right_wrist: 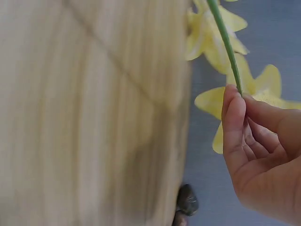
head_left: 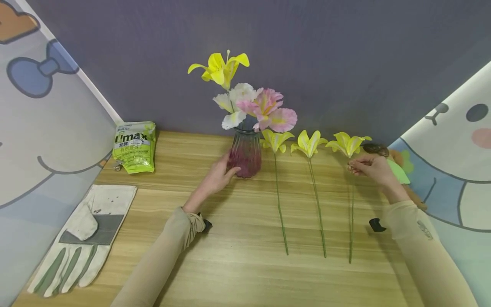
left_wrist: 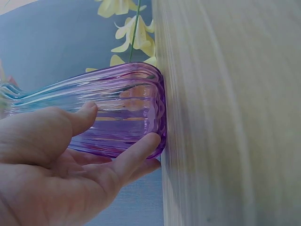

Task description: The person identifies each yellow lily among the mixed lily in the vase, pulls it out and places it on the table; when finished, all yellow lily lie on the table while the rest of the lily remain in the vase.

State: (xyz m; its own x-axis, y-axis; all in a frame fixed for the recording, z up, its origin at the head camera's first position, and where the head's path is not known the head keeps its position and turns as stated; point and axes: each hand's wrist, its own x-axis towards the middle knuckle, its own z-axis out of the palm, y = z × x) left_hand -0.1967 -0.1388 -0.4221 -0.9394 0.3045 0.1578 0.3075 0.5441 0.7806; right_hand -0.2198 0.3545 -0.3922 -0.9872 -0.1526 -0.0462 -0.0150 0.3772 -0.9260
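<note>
A ribbed glass vase (head_left: 246, 151), purple at its base, stands by the back wall with a yellow lily (head_left: 218, 70), a white flower (head_left: 242, 91) and a pink flower (head_left: 270, 108) in it. My left hand (head_left: 218, 175) holds its lower left side; in the left wrist view the thumb and fingers lie around the purple glass (left_wrist: 120, 101). On the right, my right hand (head_left: 374, 168) pinches the green stem (right_wrist: 226, 44) of a yellow lily (head_left: 347, 144) just under its bloom. Two more yellow lilies, a middle one (head_left: 308, 144) and a left one (head_left: 275, 140), lie beside it.
A work glove (head_left: 111, 204) lies at the left, below a green fertilizer bag (head_left: 134, 147). Dark stones (head_left: 376, 149) and a light green thing (head_left: 399, 172), partly hidden by my right hand, are at the right. Cartoon-printed panels flank the wooden table (head_left: 238, 264).
</note>
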